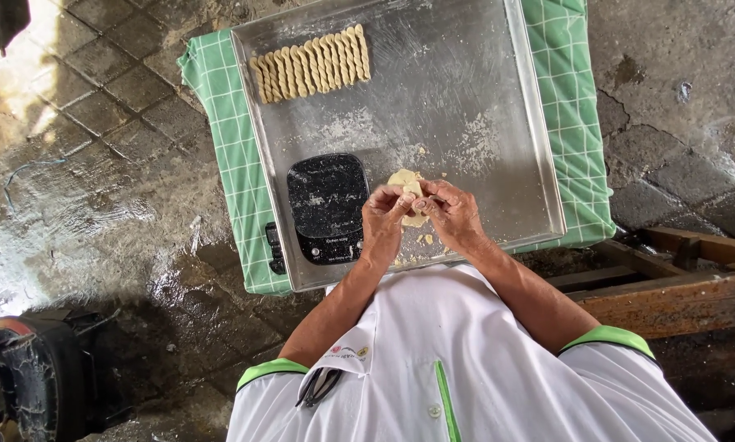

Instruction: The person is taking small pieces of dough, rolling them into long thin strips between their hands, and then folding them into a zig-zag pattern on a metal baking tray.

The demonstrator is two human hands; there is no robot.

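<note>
Dough (pixel 408 190), a pale yellowish lump, sits at the centre of the frame, pinched between both hands just above the lower edge of a large metal tray (pixel 465 90). The left hand (pixel 384 219) has its fingers curled closed around the lump's left side, thumb pressed on top; the right hand (pixel 453 213) is likewise closed on the right side, fingertips meeting those of the other hand. Part of the dough pokes out above the knuckles, and a few crumbs lie on the tray beneath the wrists. Just left of the hands a black digital kitchen scale (pixel 326 206) rests on the tray, its surface dusted with flour. In the upper left of the tray lies a neat row of twisted dough sticks (pixel 310 65), side by side and touching. The tray stands on a green checked cloth (pixel 220 123), which shows along its left and right edges over wet paving stones (pixel 97 188).
</note>
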